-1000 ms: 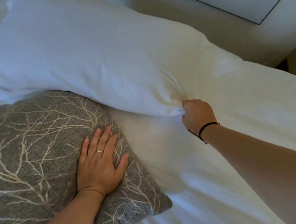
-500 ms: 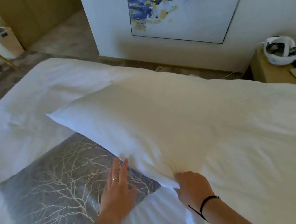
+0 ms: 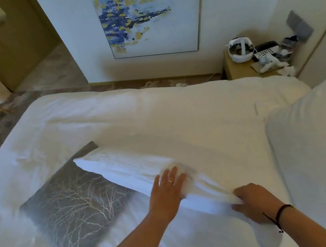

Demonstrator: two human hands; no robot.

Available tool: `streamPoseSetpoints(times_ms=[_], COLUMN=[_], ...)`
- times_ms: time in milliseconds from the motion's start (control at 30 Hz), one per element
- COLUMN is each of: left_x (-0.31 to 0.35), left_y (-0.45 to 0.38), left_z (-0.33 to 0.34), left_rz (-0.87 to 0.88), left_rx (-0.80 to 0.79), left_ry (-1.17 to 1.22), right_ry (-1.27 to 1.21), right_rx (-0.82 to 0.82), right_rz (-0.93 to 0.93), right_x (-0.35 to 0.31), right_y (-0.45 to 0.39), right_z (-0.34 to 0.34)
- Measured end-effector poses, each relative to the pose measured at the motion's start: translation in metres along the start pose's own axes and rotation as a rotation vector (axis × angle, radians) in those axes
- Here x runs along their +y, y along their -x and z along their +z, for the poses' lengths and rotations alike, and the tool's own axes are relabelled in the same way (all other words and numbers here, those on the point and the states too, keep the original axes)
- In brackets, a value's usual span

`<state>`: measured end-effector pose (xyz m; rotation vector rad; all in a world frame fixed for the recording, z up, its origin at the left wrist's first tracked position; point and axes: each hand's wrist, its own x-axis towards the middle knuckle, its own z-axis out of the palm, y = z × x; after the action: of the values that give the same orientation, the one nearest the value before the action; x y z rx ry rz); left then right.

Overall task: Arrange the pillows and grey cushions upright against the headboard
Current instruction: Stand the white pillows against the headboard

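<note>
- The long white fabric pillow (image 3: pixel 163 157) lies flat across the white-sheeted bed (image 3: pixel 114 113), its left end overlapping the grey woven cushion with a pale branch pattern (image 3: pixel 72 202), which also lies flat.
- The pillow's near right corner is pinched by the right hand (image 3: pixel 254 202), fingers curled round the bunched cloth.
- The left hand (image 3: pixel 166 192) is laid on the pillow's near edge with fingers straight and spread; nothing is gripped by it.
- A second plump white pillow (image 3: pixel 317 142) is seen at the right, seemingly already propped; the headboard itself is not shown, and is judged to lie on that side.
- For the step in hand, a firmer hold would be gained if the left hand were slid under the long edge, so that the weight is shared rather than hung from one corner.
- The pillow should be lifted clear of the grey cushion before being swung, so the cushion is not dragged along.
- It is best stood on its long edge beside the second pillow, then patted so it does not slump.
</note>
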<state>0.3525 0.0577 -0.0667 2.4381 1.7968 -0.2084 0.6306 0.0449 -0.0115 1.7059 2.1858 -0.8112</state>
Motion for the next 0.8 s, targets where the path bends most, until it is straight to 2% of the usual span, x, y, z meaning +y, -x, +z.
streamPoseSetpoints(times_ms=[167,333,467,533,633,800], left_x=[0.042,0.088,0.099,0.101,0.111,0.145], left_y=[-0.017,-0.035,-0.053,-0.062,-0.078,-0.109], left_z=[-0.017,-0.021,-0.032,-0.047,-0.086,-0.158], left_rz=[0.004,0.206,0.308,0.329,0.332,0.26], left_rx=[-0.037,-0.115,-0.17,-0.196,-0.211,-0.089], left_ry=[-0.154,-0.418,-0.404,-0.336,-0.208,0.068], right_ry=[0.005,0.055,0.121,0.171,0.211,0.08], right_rx=[0.043,0.138,0.228,0.335,0.596,1.009], right_rz=[0.051,0.036,0.053,0.063,0.084,0.187], right_x=[0.063,0.104,0.124,0.135,0.152,0.17], right_y=[0.051,0.062,0.055,0.055,0.054,0.052], right_z=[-0.012,-0.007,-0.021,-0.039,-0.078,-0.154])
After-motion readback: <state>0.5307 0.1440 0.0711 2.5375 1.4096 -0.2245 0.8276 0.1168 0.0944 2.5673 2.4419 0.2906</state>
